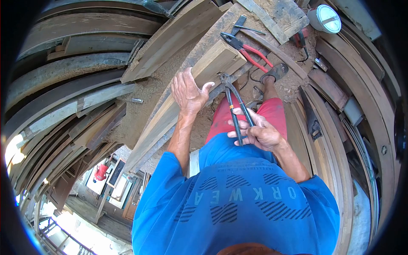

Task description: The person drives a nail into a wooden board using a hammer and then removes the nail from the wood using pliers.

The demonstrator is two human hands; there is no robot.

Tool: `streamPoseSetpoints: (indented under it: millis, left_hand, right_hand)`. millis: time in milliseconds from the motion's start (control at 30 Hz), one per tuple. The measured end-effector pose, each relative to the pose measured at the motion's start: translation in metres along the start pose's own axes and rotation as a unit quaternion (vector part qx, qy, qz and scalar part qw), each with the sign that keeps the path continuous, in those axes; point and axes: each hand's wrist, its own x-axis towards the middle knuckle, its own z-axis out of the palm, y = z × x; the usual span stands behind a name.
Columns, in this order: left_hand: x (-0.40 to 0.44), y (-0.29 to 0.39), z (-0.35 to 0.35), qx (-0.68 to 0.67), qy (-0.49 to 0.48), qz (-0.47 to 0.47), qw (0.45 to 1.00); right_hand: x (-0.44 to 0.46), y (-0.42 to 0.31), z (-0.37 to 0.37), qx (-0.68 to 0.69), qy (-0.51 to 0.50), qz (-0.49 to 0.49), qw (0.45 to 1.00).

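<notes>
My left hand (188, 91) lies on a long wooden beam (212, 63), with its fingers stretched out and the thumb held apart. My right hand (261, 129) holds a pair of dark pincers (233, 95), some fingers between the two spread handles. The pincers' jaws are at the beam's side near its end; whether they grip a nail there is too small to tell. Beyond the beam's end, red-handled pliers (250, 53) lie on the bench, near a hammer (239, 25) and a thin dark rod (250, 29).
Stacked planks (97, 55) line the left, with more boards (357, 80) on the right. A white bucket (325, 19) stands at the upper right, near a corded red power tool (301, 38). A handsaw (312, 119) leans among the right boards. Sawdust covers the ground. A person in red (101, 172) shows far off.
</notes>
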Motion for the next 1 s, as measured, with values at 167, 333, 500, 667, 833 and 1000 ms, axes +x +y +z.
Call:
streamPoseSetpoints:
  millis: [167, 333, 500, 667, 833, 1000]
  left_hand:
    - [-0.004, 0.002, 0.003, 0.003, 0.014, 0.002, 1.0]
    - [-0.005, 0.006, 0.001, 0.025, 0.023, 0.004, 0.999]
    - [-0.006, 0.007, 0.002, 0.037, 0.031, 0.013, 0.999]
    - [-0.007, 0.011, 0.001, 0.034, 0.003, -0.017, 0.999]
    - [-0.007, 0.012, 0.0, 0.034, -0.008, -0.023, 0.999]
    - [-0.007, 0.011, 0.002, 0.031, -0.001, -0.02, 0.999]
  right_hand:
    - [-0.001, -0.005, -0.009, 0.126, -0.105, 0.006, 0.986]
    - [0.003, -0.012, -0.004, 0.161, -0.115, 0.019, 0.98]
    - [0.003, -0.017, -0.005, 0.2, -0.123, -0.01, 0.972]
    - [0.003, -0.024, 0.003, 0.223, -0.122, -0.016, 0.967]
    - [0.002, -0.027, -0.001, 0.194, -0.091, 0.014, 0.977]
    - [0.007, -0.024, -0.005, 0.158, -0.039, 0.027, 0.986]
